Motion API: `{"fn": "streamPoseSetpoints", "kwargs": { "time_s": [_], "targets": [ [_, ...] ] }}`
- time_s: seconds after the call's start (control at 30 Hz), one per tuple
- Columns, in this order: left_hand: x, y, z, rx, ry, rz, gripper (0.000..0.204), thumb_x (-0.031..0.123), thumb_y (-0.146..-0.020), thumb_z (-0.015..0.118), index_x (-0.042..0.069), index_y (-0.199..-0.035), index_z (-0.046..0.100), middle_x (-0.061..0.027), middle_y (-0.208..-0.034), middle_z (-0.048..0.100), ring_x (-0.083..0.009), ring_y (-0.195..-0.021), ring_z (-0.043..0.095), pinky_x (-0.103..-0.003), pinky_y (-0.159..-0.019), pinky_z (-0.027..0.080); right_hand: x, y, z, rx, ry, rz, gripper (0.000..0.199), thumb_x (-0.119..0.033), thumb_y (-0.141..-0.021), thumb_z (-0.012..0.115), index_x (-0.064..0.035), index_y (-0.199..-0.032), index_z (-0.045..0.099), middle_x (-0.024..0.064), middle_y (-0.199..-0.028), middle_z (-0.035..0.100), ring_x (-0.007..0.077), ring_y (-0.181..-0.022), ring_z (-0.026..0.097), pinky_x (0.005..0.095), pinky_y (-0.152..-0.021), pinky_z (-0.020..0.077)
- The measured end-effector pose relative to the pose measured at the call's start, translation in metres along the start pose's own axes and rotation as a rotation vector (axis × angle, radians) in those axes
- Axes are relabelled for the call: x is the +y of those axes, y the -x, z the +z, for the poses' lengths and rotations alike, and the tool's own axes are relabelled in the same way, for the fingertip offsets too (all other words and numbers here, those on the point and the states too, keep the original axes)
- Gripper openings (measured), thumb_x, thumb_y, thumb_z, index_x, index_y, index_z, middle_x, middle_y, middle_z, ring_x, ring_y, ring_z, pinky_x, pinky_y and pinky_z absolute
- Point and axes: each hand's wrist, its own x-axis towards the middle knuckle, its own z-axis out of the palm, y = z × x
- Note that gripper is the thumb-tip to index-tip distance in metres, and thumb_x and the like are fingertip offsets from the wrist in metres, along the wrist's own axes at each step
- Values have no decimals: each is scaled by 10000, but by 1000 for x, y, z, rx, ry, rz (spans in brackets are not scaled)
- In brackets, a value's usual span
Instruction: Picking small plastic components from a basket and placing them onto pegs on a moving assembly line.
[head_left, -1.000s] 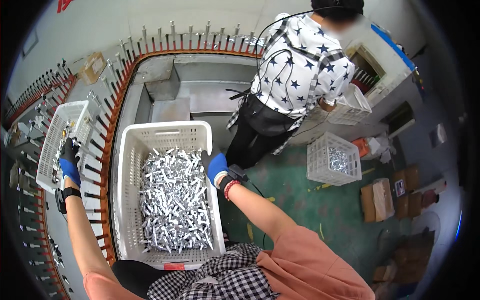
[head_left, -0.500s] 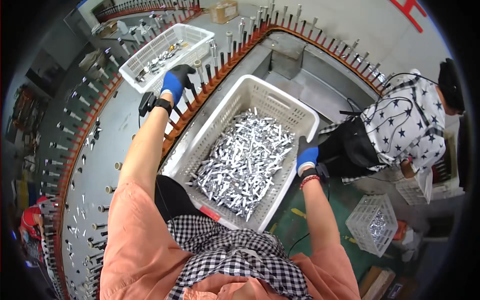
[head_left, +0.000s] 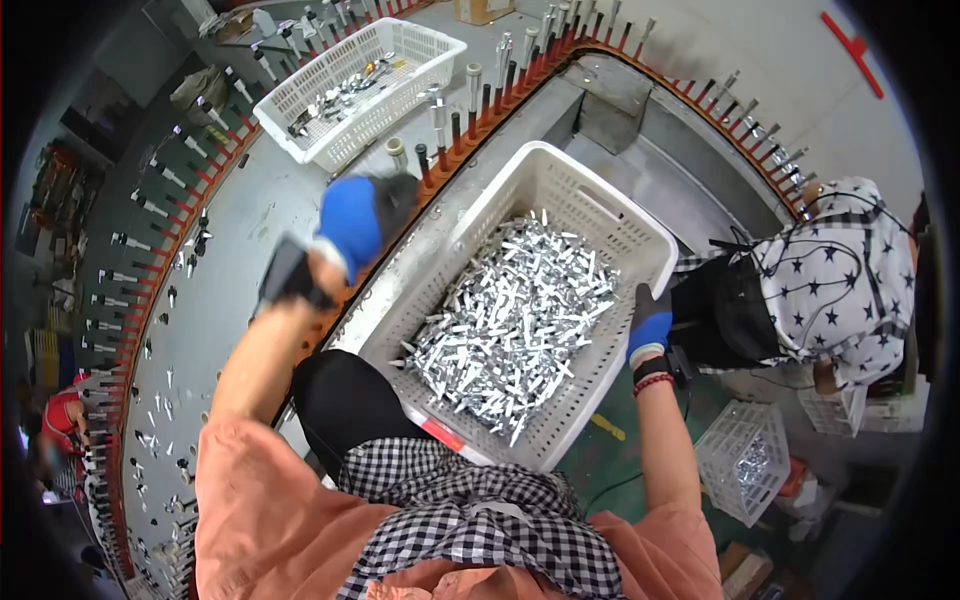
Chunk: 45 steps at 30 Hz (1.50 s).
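Observation:
A large white plastic basket (head_left: 607, 260) lies tilted in front of me, with a heap of small shiny metal parts (head_left: 515, 325) in it. My right hand (head_left: 650, 322), in a blue and black glove, grips the basket's right rim. Over the near edge of the peg line, left of the basket, is my left hand (head_left: 362, 222) in a matching glove. It is smeared by motion, so its fingers and anything in them cannot be made out. Nearest to it stand a metal cylindrical piece (head_left: 397, 153) and a dark-tipped peg (head_left: 424, 165).
A curved line of red and black pegs (head_left: 510, 85), several bearing chrome parts, runs round the grey table (head_left: 240, 215). A second white basket (head_left: 345, 155) with metal pieces stands on it. A co-worker (head_left: 830, 285) bends at the right, near a white crate (head_left: 740, 470) on the floor.
My left hand has drawn back from among the pegs toward me. My right hand stays on the basket rim. The view has shifted, so the scene sits further right.

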Motion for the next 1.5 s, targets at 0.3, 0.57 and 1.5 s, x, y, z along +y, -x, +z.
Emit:
{"fn": "streamPoseSetpoints", "kwargs": {
  "time_s": [0.3, 0.57, 1.5],
  "targets": [
    [19, -43, 32, 433, 912, -190, 594, 321, -1007, 661, -40, -1455, 513, -246, -1370, 625, -275, -1248, 615, -371, -1054, 474, 19, -3, -19, -14, 152, 65, 418, -106, -954, 647, 63, -1328, 569, 161, -1184, 673, 248, -1008, 628, 387, -900, 507],
    [-47, -81, 25, 202, 987, -268, 363, 311, -1035, 538, 24, -1165, 718, -151, -813, 727, -218, -687, 692, -352, -686, 546, 34, 1, -2, 52, 171, -58, 335, -117, -944, 672, 66, -1223, 636, 162, -1104, 708, 260, -937, 651, 395, -824, 516],
    [94, -24, 24, -565, 574, 123, 387, 333, -1023, 631, -36, -1066, 739, -121, -867, 755, -163, -764, 696, -343, -723, 551, 26, 18, -8, -42, 1522, -582, 215, -175, -929, 608, -102, -1068, 755, 160, -808, 704, 354, -714, 683, 489, -603, 481]
  ]
}}
